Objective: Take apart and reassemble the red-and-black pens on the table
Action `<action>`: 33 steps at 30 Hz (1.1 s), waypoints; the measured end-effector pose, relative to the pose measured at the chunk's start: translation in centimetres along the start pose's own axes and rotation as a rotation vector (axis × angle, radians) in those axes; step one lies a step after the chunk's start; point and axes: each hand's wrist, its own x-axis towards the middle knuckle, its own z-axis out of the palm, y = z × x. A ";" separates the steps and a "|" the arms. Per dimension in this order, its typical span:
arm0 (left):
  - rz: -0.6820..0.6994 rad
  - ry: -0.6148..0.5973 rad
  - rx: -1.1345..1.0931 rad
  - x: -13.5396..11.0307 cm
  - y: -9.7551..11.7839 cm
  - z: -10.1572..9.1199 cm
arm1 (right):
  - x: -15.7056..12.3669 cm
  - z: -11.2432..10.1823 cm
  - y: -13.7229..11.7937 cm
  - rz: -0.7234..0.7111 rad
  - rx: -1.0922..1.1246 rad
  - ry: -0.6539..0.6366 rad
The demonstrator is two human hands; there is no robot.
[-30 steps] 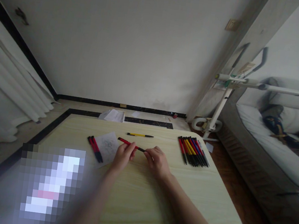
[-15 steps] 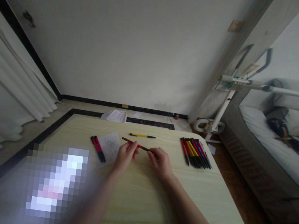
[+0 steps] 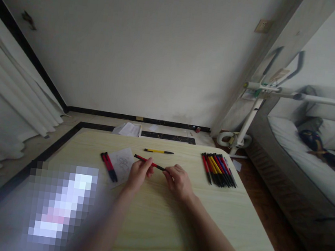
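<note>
Between my two hands a red pen with black ends [image 3: 157, 166] is held aslant above the table. My left hand [image 3: 139, 174] pinches its red barrel between thumb and fingers. The fingertips of my right hand [image 3: 178, 180] are closed on the black tip end. Beyond the hands lies a yellow pen with black ends [image 3: 158, 151]. To the left, two red and black pens [image 3: 109, 166] rest side by side, partly over a white paper [image 3: 123, 163] with scribbled lines. On the right lies a row of several red, yellow, blue and black pens [image 3: 219, 170].
The light wooden table [image 3: 153, 230] has rounded corners. A blurred, pixelated bright patch [image 3: 64, 202] covers its left front. Behind the table stands a box with papers [image 3: 128, 129] on the floor. White exercise equipment [image 3: 250, 120] and a sofa [image 3: 283, 157] are at the right.
Both hands keep their hold on the red pen, with hardly any movement. The whole view has shifted very slightly.
</note>
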 end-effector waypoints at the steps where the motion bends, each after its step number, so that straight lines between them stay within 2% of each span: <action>1: 0.001 -0.012 -0.014 0.0 0.0 0.0 | 0.0 0.0 -0.1 0.004 0.006 0.001; 5: 0.000 -0.066 -0.063 -0.1 0.1 -0.1 | -0.1 0.0 -0.2 0.095 0.127 0.021; 9: 0.019 -0.129 -0.090 -0.4 0.5 -0.1 | -0.2 0.3 -0.1 0.255 0.379 -0.061; 12: 0.017 -0.175 -0.119 -0.4 0.8 -0.1 | -0.2 0.5 0.1 0.314 0.504 -0.087; 15: -0.007 -0.157 -0.174 -0.3 0.7 0.1 | -0.1 0.6 0.1 0.308 0.481 -0.051; 22: -0.059 0.052 -0.205 0.2 -0.2 0.1 | -0.2 0.5 -0.2 0.157 0.177 0.033; 28: -0.097 0.016 -0.254 0.1 0.3 0.2 | -0.3 0.3 -0.1 0.116 0.146 0.022; 33: -0.074 0.002 -0.261 0.0 0.4 0.2 | -0.2 0.2 -0.2 0.168 0.256 -0.016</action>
